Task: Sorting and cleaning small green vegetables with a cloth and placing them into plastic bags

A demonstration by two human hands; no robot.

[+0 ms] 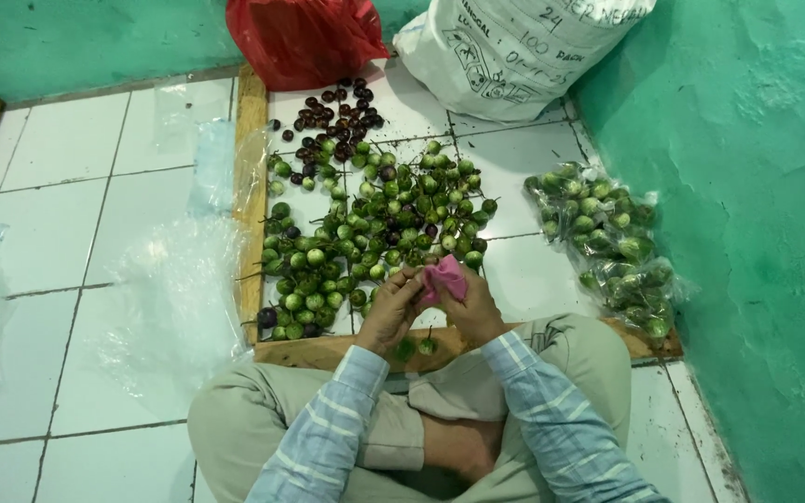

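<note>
My left hand [388,312] and my right hand [470,312] meet over the near edge of a heap of small round green eggplants [365,233] on the white tile floor. Both hands grip a pink cloth [446,277] between them; whether an eggplant is inside it is hidden. Two loose green eggplants [416,346] lie on the wooden plank [309,352] just below my hands. A smaller group of dark purple eggplants [333,116] lies at the far end of the heap. I sit cross-legged with my knees against the plank.
Filled clear bags of green eggplants [607,242] lie along the green wall at right. Empty clear plastic bags [174,289] are spread at left beyond a wooden slat [252,186]. A red plastic bag [305,37] and a white sack [514,51] stand at the back.
</note>
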